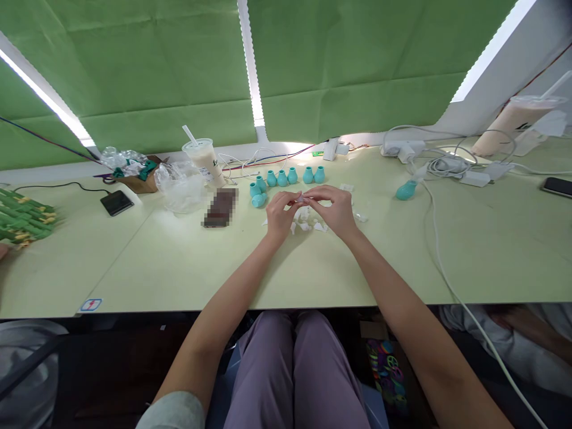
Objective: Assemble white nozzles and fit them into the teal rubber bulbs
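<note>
Fingertips of my left hand [282,213] and my right hand [334,208] meet over the table, pinching a small white piece [301,199] between them. Its exact kind is too small to make out. Beneath the hands lie several loose white scraps [305,226]. Just behind them stands a row of small turquoise vase-shaped pieces [282,178], most of them upright with their openings up. One turquoise piece [258,200] lies tipped over left of my left hand. Farther right, another turquoise piece [406,190] lies on its side with something white at its neck.
Left of my hands are a pixelated dark object [220,207], a drink cup [204,162], a plastic bag [179,186], a cardboard box [142,180] and a black phone [117,202]. Tangled white cables [451,164] and a second cup [513,124] stand right. A white cord [440,262] crosses the table edge.
</note>
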### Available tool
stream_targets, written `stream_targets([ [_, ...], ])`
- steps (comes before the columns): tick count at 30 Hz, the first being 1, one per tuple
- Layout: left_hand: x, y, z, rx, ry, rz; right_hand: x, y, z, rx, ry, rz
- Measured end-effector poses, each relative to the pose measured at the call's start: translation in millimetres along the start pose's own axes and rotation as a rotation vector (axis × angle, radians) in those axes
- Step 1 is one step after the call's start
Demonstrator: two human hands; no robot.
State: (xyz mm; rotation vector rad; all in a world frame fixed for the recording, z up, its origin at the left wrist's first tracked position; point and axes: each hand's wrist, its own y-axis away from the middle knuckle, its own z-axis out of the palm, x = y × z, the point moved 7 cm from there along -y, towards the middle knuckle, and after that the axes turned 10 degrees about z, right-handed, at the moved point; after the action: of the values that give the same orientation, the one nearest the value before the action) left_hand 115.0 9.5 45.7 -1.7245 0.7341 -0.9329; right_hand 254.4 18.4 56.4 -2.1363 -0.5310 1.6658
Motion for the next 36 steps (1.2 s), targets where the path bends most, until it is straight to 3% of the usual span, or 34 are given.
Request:
stream_targets([
  [4, 5, -1, -2, 0.033, 0.005, 0.048, -14, 5, -1, 0.085, 0.148, -0.181],
  [17, 0, -4, -4, -0.007, 0.027, -0.008, -15, 2, -5, 0.057, 0.06, -0.132],
  [36, 2, -2, -1, -0.042, -0.017, 0.062, -12, 0, -8, 0.056, 0.039, -0.106],
])
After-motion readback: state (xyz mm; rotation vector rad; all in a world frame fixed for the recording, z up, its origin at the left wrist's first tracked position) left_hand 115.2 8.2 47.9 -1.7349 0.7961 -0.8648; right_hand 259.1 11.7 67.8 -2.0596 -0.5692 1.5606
